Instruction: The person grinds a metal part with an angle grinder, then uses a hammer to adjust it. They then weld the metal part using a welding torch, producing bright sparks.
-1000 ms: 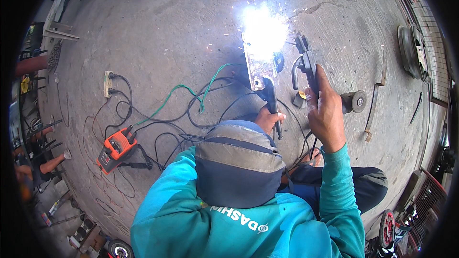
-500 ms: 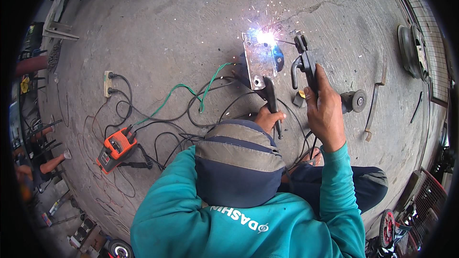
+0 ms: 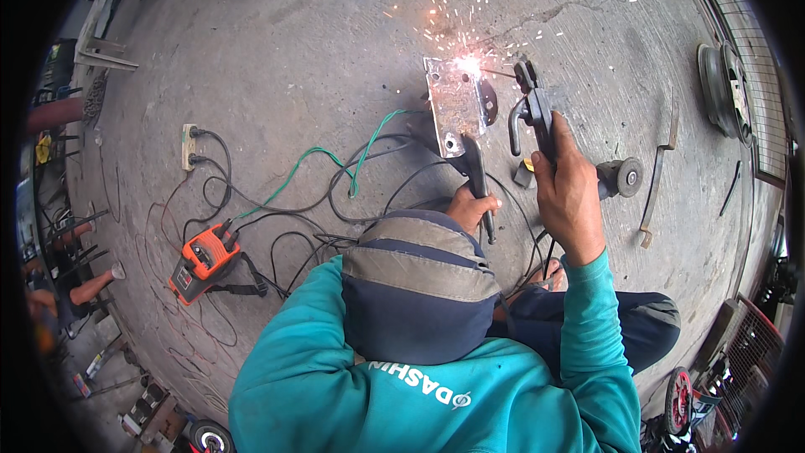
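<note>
My right hand [image 3: 573, 201] is closed around the black handle of a welding electrode holder [image 3: 539, 113]. A thin electrode [image 3: 498, 73] runs from its jaw to the far right corner of a flat metal plate [image 3: 457, 105], where a small glow and sparks show. The plate has a few holes and a dark rounded piece [image 3: 489, 105] along its right side. My left hand [image 3: 470, 208], partly hidden behind a cap, grips a dark long-handled tool [image 3: 478, 180], likely pliers, whose far end meets the plate's near edge.
An orange welding machine [image 3: 205, 260] sits at left, beside a power strip [image 3: 189, 148] and tangled cables. An angle grinder [image 3: 620, 178] and a small yellow-topped block [image 3: 526, 173] lie to the right. Farther right are a bent metal strip [image 3: 660, 176] and a wheel rim [image 3: 723, 91].
The bright blue-white arc has shrunk to a smaller pinkish glow, and sparks now scatter more widely. The electrode holder has shifted very slightly; the plate and left hand look unmoved.
</note>
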Demonstrator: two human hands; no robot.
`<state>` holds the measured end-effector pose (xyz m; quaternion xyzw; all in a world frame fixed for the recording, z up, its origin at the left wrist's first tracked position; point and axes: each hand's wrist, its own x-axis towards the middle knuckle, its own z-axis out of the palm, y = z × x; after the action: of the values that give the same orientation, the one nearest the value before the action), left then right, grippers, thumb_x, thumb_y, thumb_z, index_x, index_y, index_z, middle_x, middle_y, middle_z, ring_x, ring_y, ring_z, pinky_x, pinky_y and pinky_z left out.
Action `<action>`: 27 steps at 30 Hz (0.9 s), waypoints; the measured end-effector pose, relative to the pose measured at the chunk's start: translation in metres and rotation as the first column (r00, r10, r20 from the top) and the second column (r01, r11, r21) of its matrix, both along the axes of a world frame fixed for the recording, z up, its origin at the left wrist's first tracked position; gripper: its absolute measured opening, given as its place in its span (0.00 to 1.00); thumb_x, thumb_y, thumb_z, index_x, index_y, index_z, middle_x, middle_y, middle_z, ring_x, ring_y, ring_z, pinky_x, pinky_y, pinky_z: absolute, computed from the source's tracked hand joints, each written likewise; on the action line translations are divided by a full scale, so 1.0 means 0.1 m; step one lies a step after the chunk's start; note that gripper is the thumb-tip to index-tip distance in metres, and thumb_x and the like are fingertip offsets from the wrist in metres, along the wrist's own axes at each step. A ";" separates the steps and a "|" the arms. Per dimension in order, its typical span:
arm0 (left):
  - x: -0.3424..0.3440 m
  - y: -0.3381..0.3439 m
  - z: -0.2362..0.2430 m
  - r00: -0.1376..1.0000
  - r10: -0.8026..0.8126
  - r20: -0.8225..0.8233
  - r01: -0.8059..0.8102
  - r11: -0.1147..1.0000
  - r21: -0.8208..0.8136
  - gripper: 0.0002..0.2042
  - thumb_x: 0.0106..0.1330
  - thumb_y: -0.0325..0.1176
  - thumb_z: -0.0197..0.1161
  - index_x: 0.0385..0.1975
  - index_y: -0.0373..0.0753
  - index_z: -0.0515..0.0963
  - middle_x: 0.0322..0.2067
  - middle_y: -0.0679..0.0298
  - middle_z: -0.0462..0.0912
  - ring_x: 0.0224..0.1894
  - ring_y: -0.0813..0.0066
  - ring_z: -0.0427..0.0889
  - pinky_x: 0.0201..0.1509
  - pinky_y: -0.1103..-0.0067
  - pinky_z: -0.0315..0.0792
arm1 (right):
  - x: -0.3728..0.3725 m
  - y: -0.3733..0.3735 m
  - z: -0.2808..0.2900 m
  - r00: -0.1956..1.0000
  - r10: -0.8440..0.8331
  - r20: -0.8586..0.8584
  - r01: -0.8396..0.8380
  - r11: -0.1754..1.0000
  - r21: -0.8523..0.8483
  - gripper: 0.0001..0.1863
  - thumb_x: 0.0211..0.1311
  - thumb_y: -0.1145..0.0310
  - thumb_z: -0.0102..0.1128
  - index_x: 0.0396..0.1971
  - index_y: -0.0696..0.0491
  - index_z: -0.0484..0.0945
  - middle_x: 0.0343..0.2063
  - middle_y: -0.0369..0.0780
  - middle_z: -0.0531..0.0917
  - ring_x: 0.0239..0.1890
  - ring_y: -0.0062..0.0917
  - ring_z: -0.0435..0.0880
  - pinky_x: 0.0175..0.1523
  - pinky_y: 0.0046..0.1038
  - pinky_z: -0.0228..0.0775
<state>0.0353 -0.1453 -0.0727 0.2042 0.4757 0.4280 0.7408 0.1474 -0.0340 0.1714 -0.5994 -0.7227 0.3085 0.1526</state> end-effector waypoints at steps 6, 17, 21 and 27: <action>0.00 0.01 0.05 1.000 -0.005 -0.021 0.004 1.000 -0.016 0.09 0.63 0.27 0.69 0.39 0.39 0.76 0.33 0.71 0.77 0.36 0.80 0.77 0.40 0.77 0.74 | 0.06 0.00 -0.12 0.998 0.057 0.040 -0.061 0.991 0.117 0.32 0.66 0.73 0.52 0.70 0.65 0.61 0.40 0.58 0.83 0.39 0.56 0.82 0.43 0.50 0.73; 0.02 0.02 0.05 0.990 0.054 -0.128 -0.032 0.985 0.168 0.10 0.53 0.32 0.72 0.30 0.38 0.78 0.25 0.65 0.80 0.28 0.75 0.78 0.36 0.75 0.70 | -0.06 -0.01 0.04 1.000 0.016 -0.013 -0.016 1.000 -0.004 0.31 0.67 0.81 0.57 0.70 0.65 0.63 0.56 0.57 0.82 0.59 0.47 0.84 0.60 0.38 0.76; 0.04 0.07 0.23 0.995 0.073 -0.068 -0.074 0.997 0.000 0.10 0.53 0.32 0.72 0.30 0.38 0.78 0.24 0.65 0.79 0.29 0.75 0.78 0.37 0.75 0.70 | -0.04 -0.01 0.01 0.998 -0.004 0.063 0.004 1.000 -0.002 0.32 0.67 0.81 0.57 0.71 0.64 0.63 0.55 0.57 0.82 0.58 0.48 0.84 0.60 0.39 0.76; 0.06 0.06 0.19 0.994 0.113 0.003 -0.113 0.992 -0.048 0.08 0.53 0.32 0.72 0.27 0.38 0.78 0.23 0.66 0.79 0.28 0.76 0.77 0.37 0.75 0.69 | 0.05 -0.03 -0.13 0.992 0.077 0.099 -0.089 0.989 0.120 0.34 0.66 0.73 0.55 0.72 0.63 0.61 0.40 0.57 0.83 0.41 0.53 0.83 0.45 0.47 0.74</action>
<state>0.0417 -0.1391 -0.0537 0.1583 0.4945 0.4583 0.7213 0.1521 -0.0367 0.1586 -0.5718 -0.7713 0.2404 0.1427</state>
